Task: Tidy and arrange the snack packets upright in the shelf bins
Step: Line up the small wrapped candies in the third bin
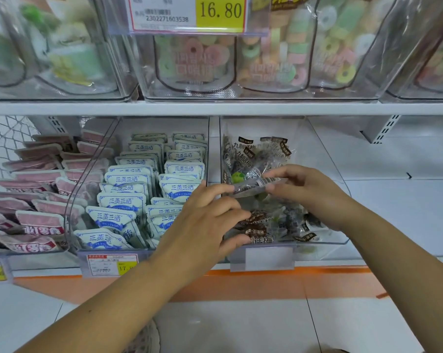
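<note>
1. On the lower shelf, at the right-hand clear bin, both your hands meet on a clear plum packet held level above the bin's front half
2. Your right hand has its grip clamped on the packet's right end, fingers above and thumb below, by the barcode
3. Your left hand reaches the packet's left end with its upper fingers, the rest curled over the front of the bin; you cannot tell whether that grip is clamped on anything
4. Beneath the held packet, loose plum packets lie jumbled at the bin's front, and standing packets lean at the back
5. Just beside, the middle bin carries white-and-blue packets upright in rows, and pink packets lie slantwise further left
6. Above, ring-candy bags sit in clear bins behind a price label reading 16.80
</note>
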Demonstrator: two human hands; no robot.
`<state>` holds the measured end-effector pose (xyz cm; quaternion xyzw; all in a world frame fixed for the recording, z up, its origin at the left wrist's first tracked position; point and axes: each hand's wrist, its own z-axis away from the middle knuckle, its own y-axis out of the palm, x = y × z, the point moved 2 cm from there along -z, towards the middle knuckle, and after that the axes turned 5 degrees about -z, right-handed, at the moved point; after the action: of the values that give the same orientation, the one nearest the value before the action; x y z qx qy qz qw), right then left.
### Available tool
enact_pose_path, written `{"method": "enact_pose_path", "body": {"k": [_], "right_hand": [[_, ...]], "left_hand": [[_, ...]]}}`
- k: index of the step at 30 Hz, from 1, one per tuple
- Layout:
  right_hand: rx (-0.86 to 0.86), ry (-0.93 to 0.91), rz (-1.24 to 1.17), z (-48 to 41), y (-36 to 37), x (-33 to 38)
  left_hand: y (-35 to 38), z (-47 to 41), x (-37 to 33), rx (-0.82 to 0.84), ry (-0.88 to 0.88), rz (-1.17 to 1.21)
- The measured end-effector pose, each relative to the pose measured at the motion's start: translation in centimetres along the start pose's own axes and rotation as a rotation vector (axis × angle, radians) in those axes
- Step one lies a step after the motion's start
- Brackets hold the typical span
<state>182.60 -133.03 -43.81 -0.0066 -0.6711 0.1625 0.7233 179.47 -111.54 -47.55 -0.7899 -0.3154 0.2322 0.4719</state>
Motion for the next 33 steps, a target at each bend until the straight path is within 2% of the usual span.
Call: {"method": "enact_pose_path", "body": {"k": [3, 7, 10, 15, 21, 24, 26, 30, 31, 33], "right_hand": [[-0.144, -0.071, 0.085, -0.1, 0.0, 0.0], [-0.390, -0.137, 0.074, -0.3, -0.2, 0.6], [-0.430, -0.123, 0.117, -0.6, -0.4, 1.1], [-0.285, -0.078, 0.176, -1.2, -0.5, 0.8], [0.173, 0.157, 0.140, -0.4, 0.3, -0.6], [0.257, 0.245, 0.112, -0.6, 0.6, -1.4], [0.193, 0.216, 0.167, -1.0, 0.4, -1.0], [-0.286, -0.040, 0.155, -1.6, -1.6, 2.1], [-0.337, -0.127, 0.189, -1.7, -2.2, 3.1], [-0.260, -0.218, 0.458, -1.8, -2.2, 4.7]], "left_hand": [[0.0, 0.0, 0.1, -0.008, -0.012, 0.003], [-0.1, 0.0, -0.1, -0.008, -0.031, 0.017], [-0.2, 0.0, -0.2, 0.005, -0.036, 0.018], [-0.2, -0.1, -0.1, 0.017, -0.048, 0.020], [-0.3, -0.2, -0.1, 0.016, -0.044, 0.030], [-0.3, -0.2, -0.1, 0.025, -0.038, 0.011], [-0.3, -0.1, -0.1, 0.023, -0.035, 0.006], [-0.2, -0.1, 0.0, 0.015, -0.039, 0.017], [-0.2, 0.0, 0.0, 0.015, -0.042, 0.020], [-0.3, 0.0, -0.2, 0.012, -0.057, 0.030]]}}
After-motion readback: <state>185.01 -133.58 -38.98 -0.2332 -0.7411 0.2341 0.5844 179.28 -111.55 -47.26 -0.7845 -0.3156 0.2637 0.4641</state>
